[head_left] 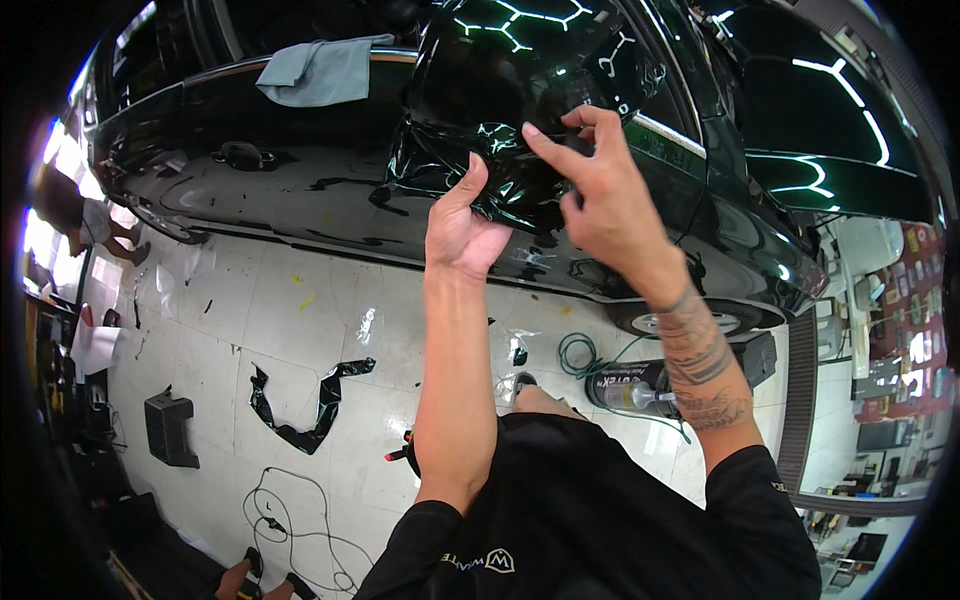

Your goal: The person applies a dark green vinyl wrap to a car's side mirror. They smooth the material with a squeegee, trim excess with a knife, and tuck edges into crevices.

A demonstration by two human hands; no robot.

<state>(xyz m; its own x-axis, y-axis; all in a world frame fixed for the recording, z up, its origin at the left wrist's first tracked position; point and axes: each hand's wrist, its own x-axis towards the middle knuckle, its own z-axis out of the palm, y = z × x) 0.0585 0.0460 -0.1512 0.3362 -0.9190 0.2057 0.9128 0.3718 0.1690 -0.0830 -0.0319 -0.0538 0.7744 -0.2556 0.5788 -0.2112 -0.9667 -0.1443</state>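
Observation:
A glossy black car door (330, 190) stands in front of me, and a rounded black part like a side mirror (480, 80) juts out from it. Loose, crinkled dark film (510, 185) hangs at the lower edge of that part. My left hand (465, 230) is under the film's left side, palm up and thumb stretched upward; its other fingers are hidden behind the film. On the right, my right hand (600, 180) reaches over the film with bent fingers spread apart, one fingertip at its surface. I see nothing held in the right hand.
A grey cloth (318, 75) drapes over the door sill. On the tiled floor lie a black film strip (315, 430), a black step stool (170, 430), cables (290, 530) and a green hose (575, 350). A clear bottle (640, 396) is at right. Another person (95, 220) is far left.

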